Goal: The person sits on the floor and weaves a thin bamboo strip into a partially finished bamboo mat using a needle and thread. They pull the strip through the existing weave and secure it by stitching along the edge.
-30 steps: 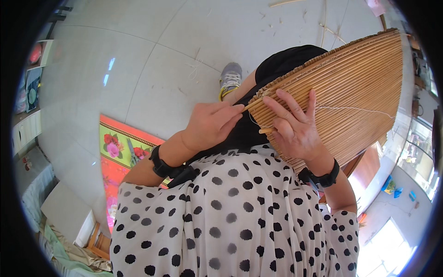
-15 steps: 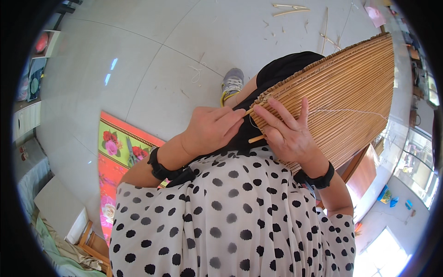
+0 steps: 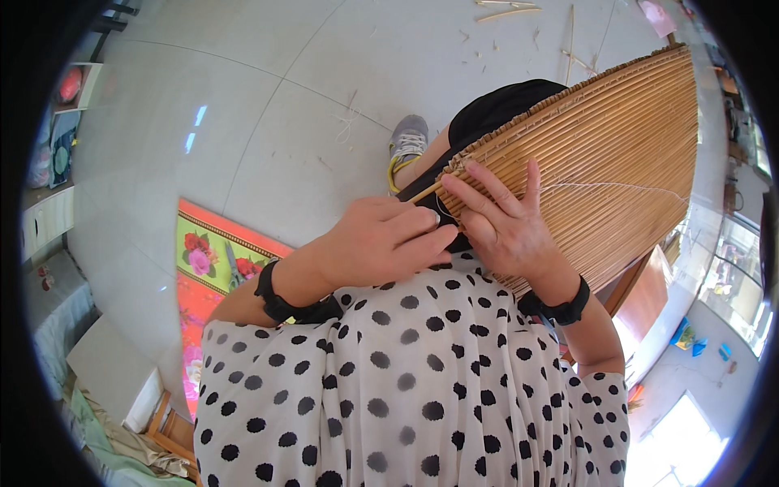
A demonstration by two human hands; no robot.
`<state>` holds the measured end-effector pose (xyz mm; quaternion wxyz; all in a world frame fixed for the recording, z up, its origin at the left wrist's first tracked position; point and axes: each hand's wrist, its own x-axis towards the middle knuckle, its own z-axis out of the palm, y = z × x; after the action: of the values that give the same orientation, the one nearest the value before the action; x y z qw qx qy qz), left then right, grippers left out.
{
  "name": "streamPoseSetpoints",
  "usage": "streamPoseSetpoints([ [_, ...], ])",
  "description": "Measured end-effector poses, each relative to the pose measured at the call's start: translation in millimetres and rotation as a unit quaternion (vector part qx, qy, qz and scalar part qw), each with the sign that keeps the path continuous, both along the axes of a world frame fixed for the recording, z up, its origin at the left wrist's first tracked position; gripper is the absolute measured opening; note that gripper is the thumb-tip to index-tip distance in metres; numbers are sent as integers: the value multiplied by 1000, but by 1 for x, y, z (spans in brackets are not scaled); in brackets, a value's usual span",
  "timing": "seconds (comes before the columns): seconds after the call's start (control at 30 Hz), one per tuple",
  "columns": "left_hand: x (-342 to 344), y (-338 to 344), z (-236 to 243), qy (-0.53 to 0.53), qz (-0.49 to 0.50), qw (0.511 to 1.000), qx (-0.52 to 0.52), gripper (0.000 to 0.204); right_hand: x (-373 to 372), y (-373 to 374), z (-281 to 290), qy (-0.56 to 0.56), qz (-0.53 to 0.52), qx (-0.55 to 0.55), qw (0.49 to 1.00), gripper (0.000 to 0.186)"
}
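Head view: a slatted mat (image 3: 608,150) of thin, straw-coloured sticks slants rightward across the lap. The right hand (image 3: 505,231) lies on its near end, fingers spread; the left hand (image 3: 389,243) curls beside a protruding stick (image 3: 425,193), its grip impossible to tell. The mat looks light, stiffish, its sticks snappable; best held flat near the edge.

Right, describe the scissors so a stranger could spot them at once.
Start with the flowered red-and-green mat at the picture's left, partly behind the left forearm. The scissors lie on its green part, near the black wristband. Unlike the bright printed flowers beside them, they are grey, long and narrow.
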<state>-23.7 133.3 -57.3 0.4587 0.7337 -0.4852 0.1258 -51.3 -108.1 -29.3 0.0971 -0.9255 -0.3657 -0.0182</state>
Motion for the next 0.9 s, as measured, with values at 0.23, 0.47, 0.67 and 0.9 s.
streamPoseSetpoints([
  [0.23,4,11,-6,43,28,998,22,22,1,0,4,50,-4,25,998,22],
  [0.47,1,34,-16,450,117,870,-163,11,2,-2,8,68,5,24,997,29],
  [0.67,-3,11,-10,500,141,831,-198,9,2,-3,4,44,13,23,999,29],
  [0.9,-2,0,-12,469,160,859,-128,8,0,-3,2,30,13,17,999,28],
])
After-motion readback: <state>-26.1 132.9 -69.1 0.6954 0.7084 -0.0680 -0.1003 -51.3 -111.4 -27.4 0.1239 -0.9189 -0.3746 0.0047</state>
